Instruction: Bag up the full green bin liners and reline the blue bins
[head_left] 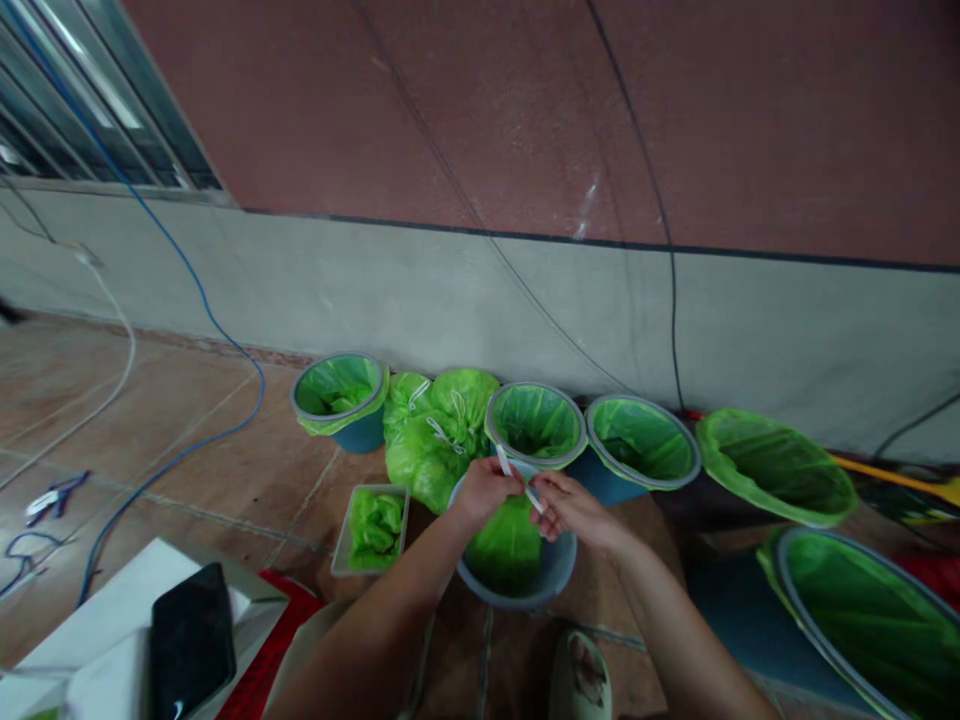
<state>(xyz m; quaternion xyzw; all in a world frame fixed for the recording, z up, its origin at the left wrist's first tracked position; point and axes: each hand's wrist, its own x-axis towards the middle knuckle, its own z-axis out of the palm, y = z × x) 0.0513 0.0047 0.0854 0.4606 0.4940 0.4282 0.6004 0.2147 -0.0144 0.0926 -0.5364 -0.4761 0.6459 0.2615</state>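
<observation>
- Pinching a thin white drawstring [527, 488], left hand [484, 492] and right hand [571, 510] close over the round grey plastic bin [517, 583].
- Crinkled glossy green bag [507, 545] fills that bin.

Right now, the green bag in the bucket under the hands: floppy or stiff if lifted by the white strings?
Probably floppy: the green bag is thin, crinkled film slumped inside the blue bucket. Likely light, since it looks soft and unloaded. It would bunch at the top where the left hand and right hand pinch the white drawstring.
</observation>
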